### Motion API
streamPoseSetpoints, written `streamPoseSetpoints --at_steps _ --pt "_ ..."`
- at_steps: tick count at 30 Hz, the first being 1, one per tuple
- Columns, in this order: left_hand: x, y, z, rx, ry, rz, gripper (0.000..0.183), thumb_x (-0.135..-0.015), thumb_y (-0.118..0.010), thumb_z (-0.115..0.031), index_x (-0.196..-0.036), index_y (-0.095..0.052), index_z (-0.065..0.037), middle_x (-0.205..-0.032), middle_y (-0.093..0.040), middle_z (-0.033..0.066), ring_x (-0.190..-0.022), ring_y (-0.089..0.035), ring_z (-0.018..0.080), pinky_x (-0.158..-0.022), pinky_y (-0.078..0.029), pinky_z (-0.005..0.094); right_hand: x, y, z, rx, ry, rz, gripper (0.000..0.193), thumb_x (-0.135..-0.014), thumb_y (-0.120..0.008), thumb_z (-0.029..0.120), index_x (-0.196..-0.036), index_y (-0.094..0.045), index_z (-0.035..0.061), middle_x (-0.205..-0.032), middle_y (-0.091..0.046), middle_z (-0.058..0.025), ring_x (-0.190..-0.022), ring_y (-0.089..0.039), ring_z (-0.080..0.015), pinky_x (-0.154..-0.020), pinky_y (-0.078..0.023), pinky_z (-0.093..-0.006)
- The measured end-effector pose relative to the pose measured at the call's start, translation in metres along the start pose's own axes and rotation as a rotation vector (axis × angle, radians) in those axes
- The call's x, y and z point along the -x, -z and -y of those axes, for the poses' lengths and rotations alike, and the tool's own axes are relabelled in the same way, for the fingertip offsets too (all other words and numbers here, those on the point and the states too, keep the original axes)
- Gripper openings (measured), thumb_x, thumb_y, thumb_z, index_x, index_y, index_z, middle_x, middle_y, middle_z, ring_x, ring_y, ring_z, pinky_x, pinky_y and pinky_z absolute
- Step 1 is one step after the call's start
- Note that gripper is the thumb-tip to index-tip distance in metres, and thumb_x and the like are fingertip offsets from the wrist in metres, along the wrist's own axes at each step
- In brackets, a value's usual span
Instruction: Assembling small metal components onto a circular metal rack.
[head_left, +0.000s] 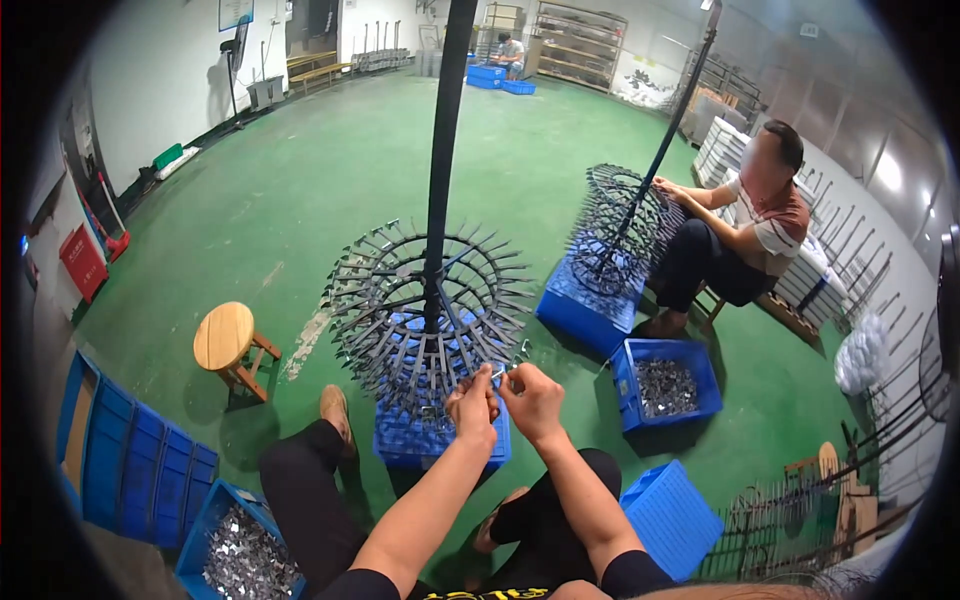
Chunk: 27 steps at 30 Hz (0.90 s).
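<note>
A dark round rack (432, 300), with rings of prongs around a tall black pole (447, 130), stands in front of me. At its near right edge, my left hand (473, 408) is closed in a pinch; its fingers hide what they grip. Close beside it, my right hand (535, 402) pinches a small silver metal piece (499, 373) against the outer prongs. A few silver pieces sit on prongs nearby. Under the rack is an upturned blue crate (488, 452), between my knees.
Blue crates of small metal pieces stand at my lower left (188, 560) and to the right (625, 400). A wooden stool (224, 338) is at left. At right a seated co-worker (770, 205) handles another prong rack (620, 225). A blue crate (672, 520) lies by my right knee.
</note>
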<state>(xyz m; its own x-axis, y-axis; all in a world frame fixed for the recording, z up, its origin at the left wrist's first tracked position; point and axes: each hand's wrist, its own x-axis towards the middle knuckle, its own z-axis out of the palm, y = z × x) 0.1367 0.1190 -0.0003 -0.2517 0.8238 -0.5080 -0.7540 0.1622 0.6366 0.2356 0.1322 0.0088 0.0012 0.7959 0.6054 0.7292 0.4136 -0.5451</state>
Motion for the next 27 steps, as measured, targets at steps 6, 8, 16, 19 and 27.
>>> streamPoseSetpoints --at_steps 6,8,16,19,27 --pt "0.025 0.042 -0.019 0.199 0.412 0.234 0.031 -0.092 -0.055 -0.034 -0.099 -0.061 -0.004 -0.081 -0.064 0.0071 -0.061 -0.060 0.0149 -0.051 -0.048 0.0247 0.017 0.037 0.020 -0.277 -0.007 0.204 0.008 -0.071 -0.068 0.005 -0.078 -0.065 0.0078 -0.066 -0.058 -0.0026 -0.050 -0.047 -0.0151 -0.048 -0.038 -0.0264" --pt "0.028 0.055 -0.022 0.279 0.535 0.290 0.036 -0.094 -0.053 -0.036 -0.103 -0.060 -0.002 -0.085 -0.066 0.0089 -0.065 -0.063 0.0171 -0.054 -0.052 0.0261 0.024 0.046 0.033 -0.355 -0.016 0.278 0.010 -0.071 -0.069 0.003 -0.079 -0.066 0.0075 -0.067 -0.059 -0.0025 -0.050 -0.046 -0.0138 -0.047 -0.037 -0.0254" --pt "0.020 0.075 -0.012 0.322 0.473 0.405 0.035 -0.096 -0.049 -0.034 -0.101 -0.062 -0.002 -0.090 -0.067 0.0113 -0.080 -0.065 0.0206 -0.065 -0.056 0.0298 0.038 0.041 0.054 -0.259 0.330 0.363 0.012 -0.071 -0.068 0.000 -0.082 -0.069 0.0061 -0.073 -0.060 -0.0011 -0.053 -0.046 -0.0102 -0.048 -0.036 -0.0212" --pt "0.022 0.075 -0.011 0.298 0.466 0.380 0.032 -0.094 -0.052 -0.032 -0.100 -0.062 -0.002 -0.089 -0.066 0.0106 -0.079 -0.065 0.0195 -0.064 -0.055 0.0291 0.041 0.036 0.052 -0.251 0.344 0.323 0.012 -0.071 -0.068 0.000 -0.081 -0.069 0.0060 -0.072 -0.060 -0.0009 -0.053 -0.046 -0.0098 -0.048 -0.036 -0.0205" --pt "0.014 0.075 -0.015 0.053 0.195 0.161 0.021 -0.086 -0.065 -0.025 -0.097 -0.064 -0.007 -0.081 -0.065 0.0052 -0.067 -0.062 0.0142 -0.047 -0.049 0.0249 0.038 0.032 0.036 -0.446 -0.253 0.321 0.005 -0.071 -0.068 0.005 -0.075 -0.066 0.0063 -0.061 -0.057 -0.0018 -0.048 -0.049 -0.0154 -0.047 -0.039 -0.0254"
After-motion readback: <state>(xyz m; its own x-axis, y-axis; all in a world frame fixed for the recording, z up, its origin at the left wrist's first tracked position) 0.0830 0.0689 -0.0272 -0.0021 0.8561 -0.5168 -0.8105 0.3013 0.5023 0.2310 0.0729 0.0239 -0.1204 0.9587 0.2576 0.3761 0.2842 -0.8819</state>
